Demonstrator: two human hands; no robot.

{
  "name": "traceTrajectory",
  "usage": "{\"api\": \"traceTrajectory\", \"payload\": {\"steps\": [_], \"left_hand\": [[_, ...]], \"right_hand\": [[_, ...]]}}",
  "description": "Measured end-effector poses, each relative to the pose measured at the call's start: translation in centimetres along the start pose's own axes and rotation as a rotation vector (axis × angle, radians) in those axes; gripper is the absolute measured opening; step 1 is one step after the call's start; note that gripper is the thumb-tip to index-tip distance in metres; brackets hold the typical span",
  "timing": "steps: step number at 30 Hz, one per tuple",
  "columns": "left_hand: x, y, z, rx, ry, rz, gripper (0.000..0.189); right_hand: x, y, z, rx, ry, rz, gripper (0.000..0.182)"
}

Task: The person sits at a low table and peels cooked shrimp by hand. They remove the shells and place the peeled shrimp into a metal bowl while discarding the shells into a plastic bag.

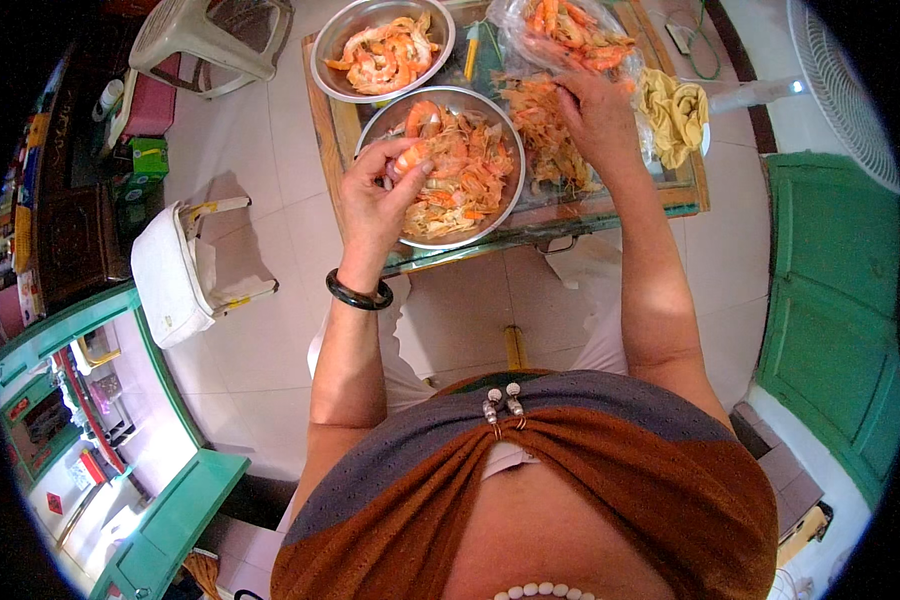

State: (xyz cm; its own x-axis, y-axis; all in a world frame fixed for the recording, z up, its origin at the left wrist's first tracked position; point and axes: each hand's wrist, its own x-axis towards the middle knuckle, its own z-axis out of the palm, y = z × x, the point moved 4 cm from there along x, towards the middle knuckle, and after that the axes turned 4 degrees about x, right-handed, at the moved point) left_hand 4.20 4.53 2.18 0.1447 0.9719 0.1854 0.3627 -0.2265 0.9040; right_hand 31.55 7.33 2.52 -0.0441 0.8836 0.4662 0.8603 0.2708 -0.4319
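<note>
My left hand (381,191) holds a cooked shrimp (411,159) between thumb and fingers, over a round metal bowl (521,169) of orange shrimp and shell pieces. My right hand (596,112) is at the edge between a heap of shrimp heads and shells (540,127) on the glass tabletop and a clear plastic bag (513,30) of whole cooked shrimp (570,30). Its fingertips are partly hidden, so what it touches cannot be told. A second metal bowl (322,64), with peeled shrimp (393,56) in it, stands behind the first, at the upper left.
The wooden-framed glass table (495,229) has a crumpled yellow cloth (671,116) at its right and a yellow stick-like object (471,56) between bowl and bag. An electric fan (847,82) stands at the right. A plastic stool (202,45) and a small white-covered seat (172,277) are at the left.
</note>
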Motion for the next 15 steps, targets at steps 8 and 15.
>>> {"api": "traceTrajectory", "payload": {"steps": [8,15], "left_hand": [[-0.1,-0.3,0.0,-0.007,0.013,-0.044,0.020],[-0.2,-0.6,0.0,-0.035,-0.011,-0.110,0.020]], "right_hand": [[-0.3,1.3,0.4,0.081,-0.065,0.015,0.018],[0.1,2.5,0.3,0.436,-0.216,0.223,0.023]]}}
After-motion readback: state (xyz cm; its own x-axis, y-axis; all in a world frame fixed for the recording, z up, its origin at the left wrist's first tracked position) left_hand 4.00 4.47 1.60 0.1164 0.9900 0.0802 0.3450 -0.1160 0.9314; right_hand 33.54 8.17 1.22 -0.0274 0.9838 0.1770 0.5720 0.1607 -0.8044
